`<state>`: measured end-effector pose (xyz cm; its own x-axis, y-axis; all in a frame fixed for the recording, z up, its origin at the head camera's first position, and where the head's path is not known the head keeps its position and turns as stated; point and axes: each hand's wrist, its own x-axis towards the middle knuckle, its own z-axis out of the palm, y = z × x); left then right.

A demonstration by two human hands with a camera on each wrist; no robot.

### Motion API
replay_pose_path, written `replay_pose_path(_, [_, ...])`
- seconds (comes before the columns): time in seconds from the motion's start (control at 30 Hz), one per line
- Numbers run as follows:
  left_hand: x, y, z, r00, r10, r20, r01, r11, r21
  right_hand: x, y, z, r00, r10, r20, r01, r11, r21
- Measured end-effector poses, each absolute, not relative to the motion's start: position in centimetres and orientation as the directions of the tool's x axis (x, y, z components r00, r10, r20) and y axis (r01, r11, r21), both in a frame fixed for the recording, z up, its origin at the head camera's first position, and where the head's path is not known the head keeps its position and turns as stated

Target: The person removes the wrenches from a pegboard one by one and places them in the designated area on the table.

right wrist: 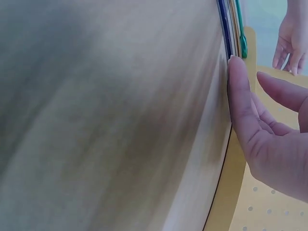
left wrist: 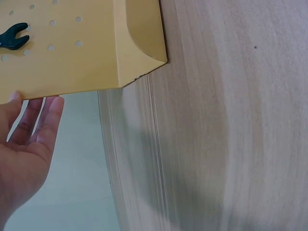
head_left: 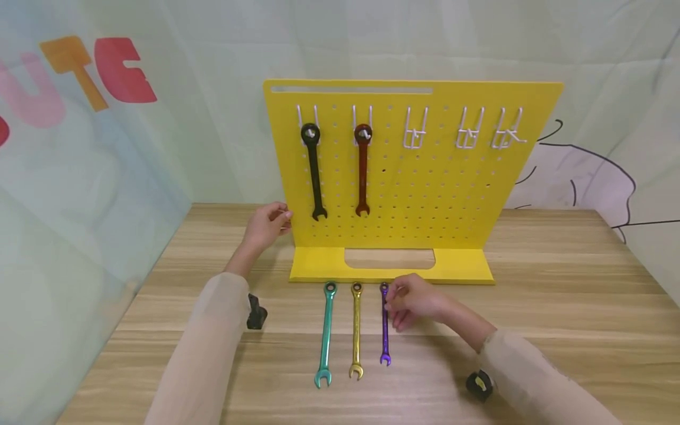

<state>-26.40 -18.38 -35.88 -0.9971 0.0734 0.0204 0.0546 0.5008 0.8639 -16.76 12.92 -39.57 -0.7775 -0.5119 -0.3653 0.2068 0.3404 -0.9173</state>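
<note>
At the left edge of the yellow pegboard (head_left: pixel 425 206), my left hand (head_left: pixel 267 225) holds the board, its thumb and fingertips at the edge in the left wrist view. My right hand (head_left: pixel 417 300) is at the purple wrench (head_left: pixel 385 330), fingertips beside its upper shaft. Thumb and forefinger stand apart in the right wrist view. Left of the purple wrench lie a gold wrench (head_left: pixel 356 330) and a teal wrench (head_left: pixel 326 333), ring ends toward the board. A black wrench (head_left: pixel 314 177) and a reddish-brown wrench (head_left: pixel 363 177) hang by their ring ends on the pegboard.
Three white hooks, a middle hook (head_left: pixel 415 133), another hook (head_left: pixel 468 133) and a right-hand hook (head_left: pixel 507 133), hold no wrench. The pegboard's base (head_left: pixel 319 265) stands on the wooden table (head_left: pixel 558 265). A printed cloth (head_left: pixel 223 118) hangs behind.
</note>
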Motion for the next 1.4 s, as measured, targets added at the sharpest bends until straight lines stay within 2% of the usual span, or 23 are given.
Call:
replay_pose_path(0.8, [-26.5, -18.5, -36.0, -0.997, 0.073, 0.029, 0.061, 0.493, 0.868, -19.2, 12.3, -37.6, -0.813, -0.501, -0.297, 0.079, 0.41, -0.909])
replay_pose_path(0.97, [-26.5, -18.5, -36.0, -0.997, 0.077, 0.028, 0.063, 0.497, 0.865, -19.6, 12.1, -36.7, -0.828, -0.471, -0.304, 0.085, 0.43, -0.899])
replay_pose_path(1.13, [-26.4, -18.4, -35.9, -0.996, 0.079, 0.03, 0.065, 0.489, 0.87, -20.1, 11.9, -35.9, -0.837, -0.46, -0.297, 0.091, 0.418, -0.904])
replay_pose_path(1.4, [-26.4, -18.4, -35.9, -0.997, 0.07, 0.018, 0.049, 0.475, 0.879, -21.2, 11.8, -34.5, -0.836, -0.506, -0.214, 0.025, 0.354, -0.935])
